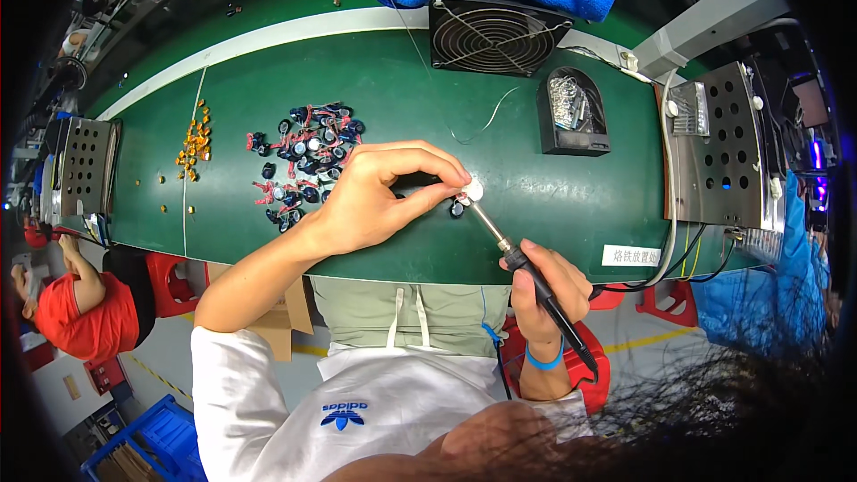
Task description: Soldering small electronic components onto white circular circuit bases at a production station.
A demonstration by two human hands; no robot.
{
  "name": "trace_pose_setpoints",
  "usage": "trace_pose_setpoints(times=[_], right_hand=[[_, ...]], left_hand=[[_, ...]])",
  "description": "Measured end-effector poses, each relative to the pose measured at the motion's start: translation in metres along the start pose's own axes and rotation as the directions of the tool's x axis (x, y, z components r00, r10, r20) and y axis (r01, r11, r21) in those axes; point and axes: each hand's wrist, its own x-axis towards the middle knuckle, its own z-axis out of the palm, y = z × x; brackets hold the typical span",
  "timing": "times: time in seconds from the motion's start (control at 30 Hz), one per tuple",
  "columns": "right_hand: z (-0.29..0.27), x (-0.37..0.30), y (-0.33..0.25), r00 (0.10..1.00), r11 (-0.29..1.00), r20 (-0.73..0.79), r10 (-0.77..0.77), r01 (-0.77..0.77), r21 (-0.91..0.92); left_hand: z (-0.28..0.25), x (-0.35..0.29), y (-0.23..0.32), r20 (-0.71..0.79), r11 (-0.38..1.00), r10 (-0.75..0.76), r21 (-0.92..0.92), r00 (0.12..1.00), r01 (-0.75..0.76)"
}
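Right now I'm soldering: my left hand (pixel 375 201) pinches a small round white part (pixel 471 189) between thumb and fingertips against the green bench (pixel 553 214), and my right hand (pixel 544 290) is closed around the soldering iron (pixel 527 263) like a pen, its tip touching that part. Next, I judge, calls for a steady tip and fingers kept off the hot end. Another small dark part (pixel 457 209) lies just beside it. Left of my hand sits a loose pile of dark parts with red leads (pixel 308 156). A black tray (pixel 573 113) farther right holds silvery wire clutter.
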Motion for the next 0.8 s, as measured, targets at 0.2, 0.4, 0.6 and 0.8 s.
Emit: trace_pose_setpoints(times=[0.2, 0.4, 0.6, 0.8], right_hand=[[-0.0007, -0.0001, 0.0013, 1.0, 1.0, 0.012, -0.005, 0.005, -0.01], [0.0, 0.0003, 0.0016, 1.0, 1.0, 0.01, -0.016, 0.016, 0.003], [-0.0016, 0.0001, 0.002, 0.999, 1.0, 0.018, -0.026, 0.026, 0.002], [-0.0004, -0.0026, 0.0023, 1.0, 1.0, 0.013, -0.024, 0.024, 0.01]], left_hand=[[0.0011, 0.002, 0.0002, -0.005, 1.0, 0.004, -0.004, 1.0, -0.004], [0.0009, 0.0016, 0.0009, -0.009, 1.0, 0.014, 0.002, 1.0, -0.014], [0.002, 0.0021, 0.0008, -0.01, 1.0, 0.022, 0.016, 1.0, -0.022], [0.0021, -0.0007, -0.0001, -0.009, 1.0, 0.017, 0.024, 1.0, -0.017]])
